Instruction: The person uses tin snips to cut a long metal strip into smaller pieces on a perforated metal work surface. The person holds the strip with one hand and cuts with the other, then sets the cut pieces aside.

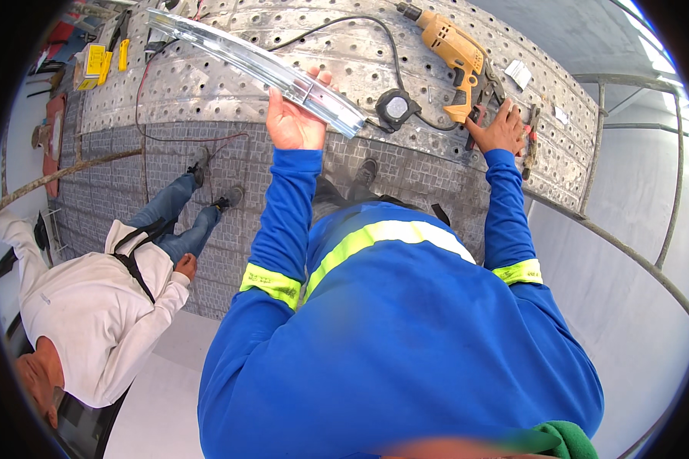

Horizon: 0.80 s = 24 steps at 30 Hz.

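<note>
My left hand is raised over the near edge of the perforated metal table, gripping a long shiny metal channel from below, its fingertips showing at the far side. The channel slants from the far left toward me. My right hand rests at the table's near right edge, thumb and fingers apart, among red-handled hand tools. Just left of it lies a yellow corded power drill, chuck pointing away. Between my hands a black and white tape measure sits at the edge.
A person in a white top stands on the paved floor at left. Yellow boxes and a yellow cutter-like tool are at the far left. A black cord loops across the table. Metal railings flank the right side.
</note>
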{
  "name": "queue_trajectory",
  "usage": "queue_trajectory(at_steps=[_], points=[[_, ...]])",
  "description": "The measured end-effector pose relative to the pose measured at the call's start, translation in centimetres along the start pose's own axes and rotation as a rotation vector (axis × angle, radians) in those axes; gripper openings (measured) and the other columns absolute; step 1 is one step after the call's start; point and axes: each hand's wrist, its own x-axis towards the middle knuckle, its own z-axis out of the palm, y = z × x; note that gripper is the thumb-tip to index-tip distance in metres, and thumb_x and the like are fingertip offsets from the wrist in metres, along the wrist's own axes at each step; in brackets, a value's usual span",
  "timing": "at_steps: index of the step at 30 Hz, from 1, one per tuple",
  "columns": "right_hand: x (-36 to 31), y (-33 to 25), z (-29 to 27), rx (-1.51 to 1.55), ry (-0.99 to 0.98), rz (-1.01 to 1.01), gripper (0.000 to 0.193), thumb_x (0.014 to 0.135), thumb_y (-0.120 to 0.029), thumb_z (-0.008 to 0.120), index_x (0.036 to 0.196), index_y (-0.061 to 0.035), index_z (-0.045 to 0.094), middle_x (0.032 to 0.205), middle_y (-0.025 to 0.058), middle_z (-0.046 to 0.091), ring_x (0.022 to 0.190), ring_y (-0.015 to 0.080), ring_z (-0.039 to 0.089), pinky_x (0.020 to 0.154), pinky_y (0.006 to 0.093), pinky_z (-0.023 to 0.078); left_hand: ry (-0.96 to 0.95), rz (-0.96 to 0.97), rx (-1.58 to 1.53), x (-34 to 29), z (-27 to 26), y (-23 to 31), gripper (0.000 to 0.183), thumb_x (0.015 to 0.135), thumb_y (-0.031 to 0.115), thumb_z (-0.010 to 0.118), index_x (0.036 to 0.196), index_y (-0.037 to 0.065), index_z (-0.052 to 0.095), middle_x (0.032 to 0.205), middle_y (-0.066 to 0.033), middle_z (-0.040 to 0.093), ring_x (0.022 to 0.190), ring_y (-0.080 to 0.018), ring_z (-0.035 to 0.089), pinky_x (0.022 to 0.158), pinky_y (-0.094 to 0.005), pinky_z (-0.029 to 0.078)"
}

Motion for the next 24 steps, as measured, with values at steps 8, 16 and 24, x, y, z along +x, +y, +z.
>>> queue_trajectory(at_steps=[8,16,24], points=[[-1.0,1.1,0.3,-0.030,0.077,-0.128,0.117,0.071,-0.079,0.062,0.158,-0.0104,0.026,0.164,0.0183,0.024,0.153,0.0343,0.017,0.120,0.0578,0.014,0.016,-0.039,-0.066,-0.3,-0.1,0.8,0.066,0.091,0.054,0.068,0.139,0.012,0.049,0.106,-0.0122,0.064,0.090,-0.0269,0.063,0.080,-0.0492,0.052],[0.7,10.0,0.7,0.414,0.530,-0.251,0.082,0.084,-0.048,0.074,0.144,0.0000,0.046,0.144,0.0234,0.049,0.136,0.0410,0.043,0.113,0.0473,0.034,0.059,0.024,0.209,0.1,-0.7,1.2,0.071,0.094,0.052,0.063,0.148,0.013,0.040,0.130,-0.0174,0.059,0.118,-0.0328,0.059,0.105,-0.0519,0.046],[1.5,17.7,1.6,0.443,0.231,-0.091,0.060,0.091,-0.037,0.071,0.139,-0.0067,0.053,0.128,0.0171,0.059,0.112,0.0304,0.062,0.096,0.0397,0.050,0.069,-0.049,0.182,0.3,-1.0,1.0,0.067,0.102,0.050,0.049,0.150,0.006,0.036,0.146,-0.0257,0.045,0.138,-0.0453,0.042,0.112,-0.0681,0.033]])
